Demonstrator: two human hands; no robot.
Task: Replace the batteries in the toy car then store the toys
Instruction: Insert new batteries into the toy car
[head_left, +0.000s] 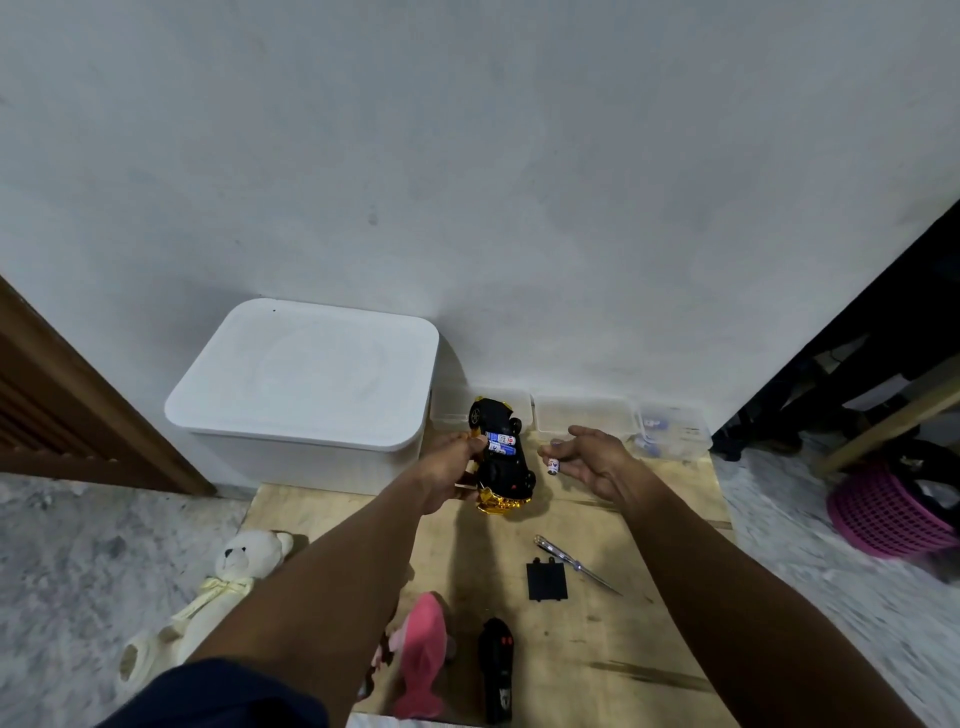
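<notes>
My left hand (451, 470) grips a black and gold toy car (503, 470), held upside down above the wooden board (613, 639). Its battery bay is uncovered and shows blue-and-white batteries (500, 444). To the right of the car, my right hand (589, 457) pinches one small battery (553, 466) between thumb and fingers. The black battery cover (545, 581) lies on the board, with a screwdriver (574, 564) beside it.
A white lidded bin (306, 379) stands against the wall on the left. Clear plastic containers (582, 415) line the wall behind the car. A cream teddy bear (218, 587), a pink plush toy (423, 654) and a black remote (496, 667) lie near me. A pink basket (883, 514) is at right.
</notes>
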